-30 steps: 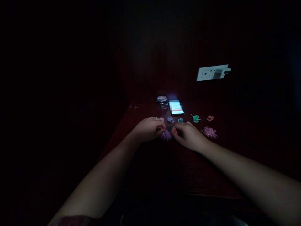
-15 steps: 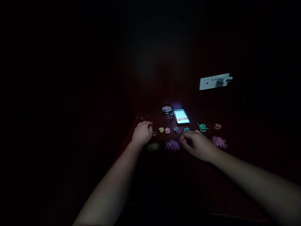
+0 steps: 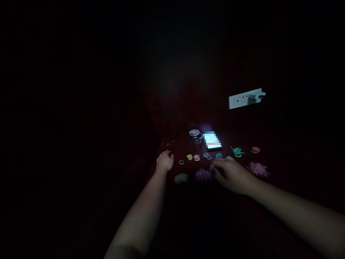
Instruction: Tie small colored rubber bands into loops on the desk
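My left hand (image 3: 165, 161) lies on the dark table at the left with its fingers stretched out and nothing seen in it. Beside it is a small ring-shaped band (image 3: 181, 162). My right hand (image 3: 230, 174) is closed, fingertips curled together near the purple pile of bands (image 3: 204, 175); what they hold, if anything, is hidden. Small groups of loops run in a row: yellow (image 3: 189, 157), pink (image 3: 196, 157), lavender (image 3: 207, 156), blue (image 3: 219, 155), green (image 3: 237, 151) and orange (image 3: 255, 150). A pale yellowish pile (image 3: 181, 178) and a pink pile (image 3: 258, 169) lie nearer me.
A round lidded clear jar (image 3: 195, 136) stands behind the row, beside a phone (image 3: 212, 141) with a lit screen. A white wall socket (image 3: 245, 99) with a plug is at the right. Small pale bits (image 3: 168, 144) lie at the far left; the surroundings are very dark.
The view has shifted, so the table things sit lower and slightly right. My left hand has drawn away from the small ring, which now shows fully. My right hand stays closed by the purple pile.
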Available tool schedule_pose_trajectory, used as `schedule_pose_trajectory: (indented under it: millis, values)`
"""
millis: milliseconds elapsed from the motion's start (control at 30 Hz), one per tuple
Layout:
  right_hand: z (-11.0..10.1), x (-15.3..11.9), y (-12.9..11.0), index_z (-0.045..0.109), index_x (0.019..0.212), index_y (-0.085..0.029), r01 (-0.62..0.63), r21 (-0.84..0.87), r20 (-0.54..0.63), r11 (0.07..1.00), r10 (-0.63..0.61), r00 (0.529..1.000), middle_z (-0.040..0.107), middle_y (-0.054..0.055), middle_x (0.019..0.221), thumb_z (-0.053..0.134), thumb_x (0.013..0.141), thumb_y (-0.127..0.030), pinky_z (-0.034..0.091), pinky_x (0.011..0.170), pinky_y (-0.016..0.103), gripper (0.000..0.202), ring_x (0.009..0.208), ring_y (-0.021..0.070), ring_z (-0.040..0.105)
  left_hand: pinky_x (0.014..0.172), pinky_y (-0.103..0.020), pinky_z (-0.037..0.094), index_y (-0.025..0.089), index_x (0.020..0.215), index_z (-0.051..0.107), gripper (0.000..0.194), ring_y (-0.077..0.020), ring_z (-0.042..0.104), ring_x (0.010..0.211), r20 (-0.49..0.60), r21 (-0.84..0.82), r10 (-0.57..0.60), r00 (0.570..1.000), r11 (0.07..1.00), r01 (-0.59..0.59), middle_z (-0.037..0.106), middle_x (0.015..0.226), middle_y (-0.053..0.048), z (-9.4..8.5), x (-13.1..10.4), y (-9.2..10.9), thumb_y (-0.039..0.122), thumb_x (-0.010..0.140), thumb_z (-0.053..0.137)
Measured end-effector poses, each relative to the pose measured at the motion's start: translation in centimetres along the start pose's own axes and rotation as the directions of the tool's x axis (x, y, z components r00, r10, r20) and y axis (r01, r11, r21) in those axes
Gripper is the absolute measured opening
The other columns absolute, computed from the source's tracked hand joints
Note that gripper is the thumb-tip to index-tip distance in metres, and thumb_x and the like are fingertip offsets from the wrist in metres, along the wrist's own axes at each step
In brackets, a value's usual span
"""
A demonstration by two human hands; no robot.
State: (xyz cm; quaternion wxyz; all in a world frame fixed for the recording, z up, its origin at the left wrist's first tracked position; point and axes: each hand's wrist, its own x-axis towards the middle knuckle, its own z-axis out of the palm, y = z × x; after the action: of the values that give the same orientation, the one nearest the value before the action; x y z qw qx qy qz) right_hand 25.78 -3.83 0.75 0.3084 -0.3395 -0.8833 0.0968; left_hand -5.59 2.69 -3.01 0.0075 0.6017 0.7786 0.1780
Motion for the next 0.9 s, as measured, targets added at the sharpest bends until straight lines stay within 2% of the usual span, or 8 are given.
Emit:
schedule_pose_trajectory:
  millis: [167,400,500,700,800,900]
  values:
    - [0.2,0.0,0.2,0.064,0.083,-0.021,0.0,0.018,0.001,1.0,0.0,1.0,0.069,0.001,0.083,0.05,0.078,-0.01,0.038,0.075,0.034,0.019,0.072,0.0168,0.059,0.117,-0.043,0.029,0.021,0.137,0.053,0.054,-0.0269,0.035,0.142,-0.015,0.025,-0.025,1.0,0.999,0.025,0.042,0.152,-0.007,0.0,1.5,0.1,0.049,0.093,0.038]
    - [0.4,-0.1,0.4,0.062,0.083,-0.02,0.021,0.034,-0.032,0.999,-0.02,0.999,0.069,0.0,0.082,0.05,0.077,-0.006,0.035,0.076,0.033,0.02,0.071,0.0147,0.058,0.117,-0.046,0.027,0.024,0.138,0.051,0.062,-0.0295,0.03,0.145,-0.009,0.034,-0.016,1.0,0.999,0.017,0.035,0.156,-0.008,0.9,5.2,-0.3,0.059,0.088,0.043]
    - [0.4,-0.1,0.4,0.061,0.083,-0.02,0.02,0.019,-0.047,1.0,-0.019,0.999,0.068,0.0,0.083,0.049,0.076,-0.005,0.034,0.076,0.033,0.021,0.072,0.0149,0.059,0.118,-0.046,0.026,0.022,0.135,0.055,0.063,-0.0312,0.03,0.144,-0.015,0.028,-0.008,1.0,1.0,0.009,0.039,0.153,-0.012,1.1,6.5,-0.6,0.061,0.086,0.046]
    - [0.5,-0.1,0.3,0.059,0.084,-0.02,0.032,0.006,-0.07,0.999,-0.032,0.997,0.068,0.0,0.083,0.049,0.075,-0.003,0.034,0.076,0.032,0.022,0.075,0.0148,0.06,0.109,-0.051,0.036,0.02,0.125,0.062,0.055,-0.0364,0.044,0.134,-0.06,0.002,-0.006,0.998,1.0,0.006,0.051,0.143,-0.016,1.2,7.6,-0.9,0.055,0.084,0.052]
    - [0.4,-0.1,0.2,0.059,0.084,-0.02,0.03,0.002,-0.065,1.0,-0.03,0.997,0.069,0.0,0.084,0.05,0.075,-0.002,0.033,0.077,0.031,0.022,0.075,0.0147,0.06,0.108,-0.045,0.038,0.015,0.121,0.064,0.05,-0.0337,0.05,0.128,-0.091,-0.023,0.013,0.996,1.0,-0.015,0.056,0.137,-0.018,1.1,7.3,-0.9,0.048,0.085,0.054]
    - [0.2,0.0,0.1,0.06,0.084,-0.019,0.033,0.006,-0.053,0.999,-0.033,0.998,0.069,0.001,0.084,0.051,0.075,-0.002,0.033,0.077,0.031,0.022,0.077,0.0153,0.061,0.107,-0.036,0.04,0.015,0.113,0.069,0.036,-0.0273,0.057,0.12,-0.114,-0.065,0.05,0.992,0.996,-0.057,0.064,0.127,-0.014,0.8,6.7,-0.8,0.035,0.085,0.054]
